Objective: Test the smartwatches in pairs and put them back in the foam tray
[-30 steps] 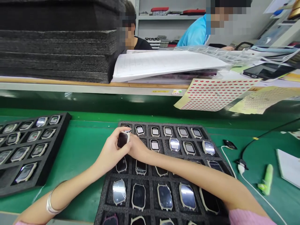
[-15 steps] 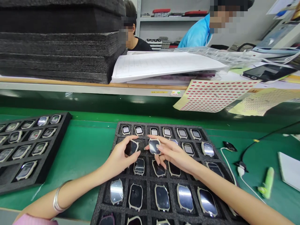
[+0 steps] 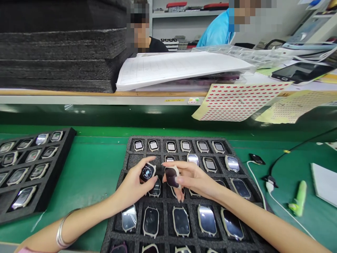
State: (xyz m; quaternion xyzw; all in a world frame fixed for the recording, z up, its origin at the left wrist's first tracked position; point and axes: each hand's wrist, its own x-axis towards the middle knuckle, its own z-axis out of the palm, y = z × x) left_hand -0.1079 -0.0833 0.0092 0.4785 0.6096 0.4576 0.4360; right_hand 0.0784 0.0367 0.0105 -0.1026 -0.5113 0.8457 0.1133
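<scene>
My left hand (image 3: 138, 181) is closed around a smartwatch body (image 3: 147, 172), whose dark screen shows a lit round watch face. Beside it, my right hand (image 3: 189, 177) pinches a second watch body (image 3: 171, 176) with a dark screen and a pale case. Both are held just above a black foam tray (image 3: 164, 211) divided into square pockets. In the back row, watches such as this one (image 3: 171, 146) show white screens with text. Nearer pockets hold strapless watches with dark or reflecting screens, like this watch (image 3: 181, 221). My hands partly hide the pockets under them.
Another foam tray of watches (image 3: 39, 189) lies at the left. At the right are a white cable (image 3: 256, 177), a black charging puck (image 3: 257, 159) and a green pen-like object (image 3: 300, 198). Behind stands a shelf with stacked black foam (image 3: 58, 70) and papers (image 3: 179, 68); two people are beyond.
The left watch's screen has changed from dark to a lit dial. The right-hand watch has tilted and come slightly lower, its screen turning from reflecting to dark. The camera view has shifted slightly.
</scene>
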